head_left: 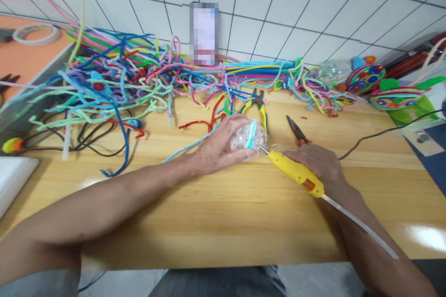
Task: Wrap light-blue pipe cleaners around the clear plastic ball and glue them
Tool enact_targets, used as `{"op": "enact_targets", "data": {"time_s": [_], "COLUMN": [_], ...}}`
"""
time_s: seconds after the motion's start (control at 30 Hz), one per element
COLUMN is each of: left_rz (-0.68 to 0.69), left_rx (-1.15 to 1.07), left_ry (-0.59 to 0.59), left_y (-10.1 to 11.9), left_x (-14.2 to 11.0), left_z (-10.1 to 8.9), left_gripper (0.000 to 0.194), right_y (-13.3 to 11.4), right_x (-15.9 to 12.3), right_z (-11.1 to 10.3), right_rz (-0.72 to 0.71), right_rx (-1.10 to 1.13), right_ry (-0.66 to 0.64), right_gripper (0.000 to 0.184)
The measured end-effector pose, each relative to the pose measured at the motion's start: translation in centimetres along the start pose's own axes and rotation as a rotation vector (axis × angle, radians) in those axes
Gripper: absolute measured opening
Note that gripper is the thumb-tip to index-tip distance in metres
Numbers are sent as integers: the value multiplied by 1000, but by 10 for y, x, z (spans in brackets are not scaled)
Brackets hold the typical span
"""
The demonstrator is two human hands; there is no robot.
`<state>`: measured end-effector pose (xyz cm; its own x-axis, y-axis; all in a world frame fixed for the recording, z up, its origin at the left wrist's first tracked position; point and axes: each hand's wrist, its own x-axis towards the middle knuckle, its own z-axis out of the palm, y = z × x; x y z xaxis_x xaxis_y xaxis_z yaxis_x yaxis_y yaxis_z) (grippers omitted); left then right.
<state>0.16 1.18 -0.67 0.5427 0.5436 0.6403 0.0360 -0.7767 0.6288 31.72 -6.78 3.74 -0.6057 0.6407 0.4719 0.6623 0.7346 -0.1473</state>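
Observation:
My left hand (pixel 223 144) is wrapped around a clear plastic ball (pixel 240 138) low over the wooden table. Green and blue pipe cleaner strips (pixel 251 133) cross the ball's side. In my right hand (pixel 315 162) is a yellow hot glue gun (pixel 292 169), its metal nozzle pointing left at the ball, at or very near its surface. A long clear glue stick (pixel 360 226) sticks out of the gun's back end. Behind my right hand lie dark-jawed pliers (pixel 296 129); their handles are mostly hidden. A light blue pipe cleaner (pixel 193 143) extends left from behind my left hand.
Tangled, many-coloured pipe cleaners (pixel 128 74) line the back of the table against the tiled wall. Yellow-green handled pliers (pixel 262 111) lie behind the ball. A phone (pixel 205 32) leans on the wall. Decorated striped balls (pixel 365 76) and a black cable (pixel 379 127) are at right.

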Motion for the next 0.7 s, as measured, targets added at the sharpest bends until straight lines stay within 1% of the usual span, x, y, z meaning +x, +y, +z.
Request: {"op": "enact_targets", "data": {"time_s": [0.17, 0.27, 0.47, 0.53, 0.7], "left_rz": [43, 53, 25, 32, 51], "left_rx": [3, 10, 0, 1, 10], "left_ry": [-8, -3, 11, 11, -12], "left_y": [1, 0, -1, -1, 0], "left_x": [1, 1, 0, 1, 1], "left_z": [1, 2, 2, 2, 0], "left_gripper": [67, 67, 68, 68, 69], "right_y": [-5, -5, -1, -1, -6], "right_x": [10, 8, -1, 0, 7], "right_z": [-3, -2, 1, 1, -2], "right_rz": [-24, -26, 23, 19, 5], "right_rx": [19, 26, 50, 46, 27], "right_ry": [32, 36, 10, 7, 19], "right_gripper": [28, 28, 32, 33, 26]}}
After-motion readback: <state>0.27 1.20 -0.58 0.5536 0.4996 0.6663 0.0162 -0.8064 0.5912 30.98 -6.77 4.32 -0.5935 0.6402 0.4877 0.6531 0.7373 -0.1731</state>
